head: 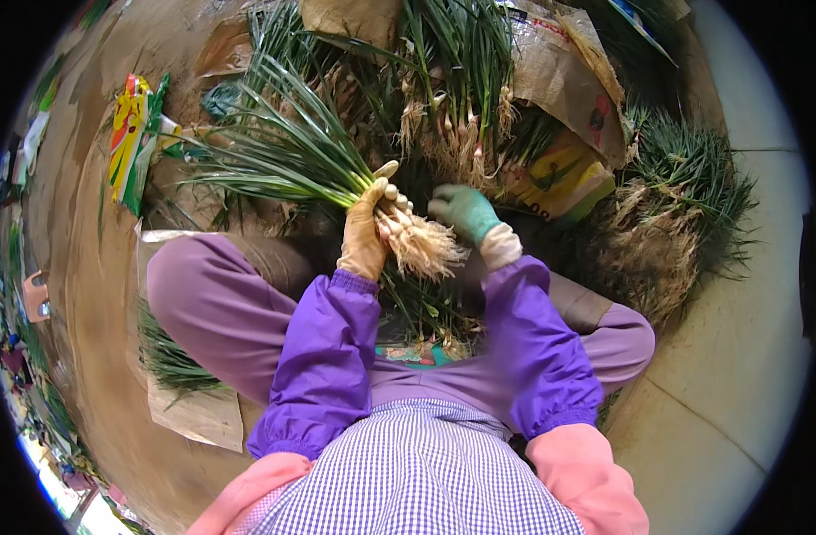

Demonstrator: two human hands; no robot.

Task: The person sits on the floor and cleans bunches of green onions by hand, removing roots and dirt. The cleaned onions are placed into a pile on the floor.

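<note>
My left hand (368, 224), in a tan glove, is closed around a bunch of green-leaved bulb plants (301, 160). Their long leaves point up and to the left, while the pale bulbs and tangled roots stick out to the lower right of the fist. Just right of those roots is my right hand (465, 210) in a green glove, slightly blurred; its fingers are partly curled, and whether anything is between them cannot be told. More such plants with roots (461, 100) lie beyond both hands, and a few others (428, 307) lie between my legs.
A rooted heap of plants (662, 207) stands at the right beside pale floor tiles (729, 334). Brown sacking (562, 73) covers part of the far pile. At the left lie a yellow and green plastic bag (137, 140) and a sheet (194, 408) bearing leaves.
</note>
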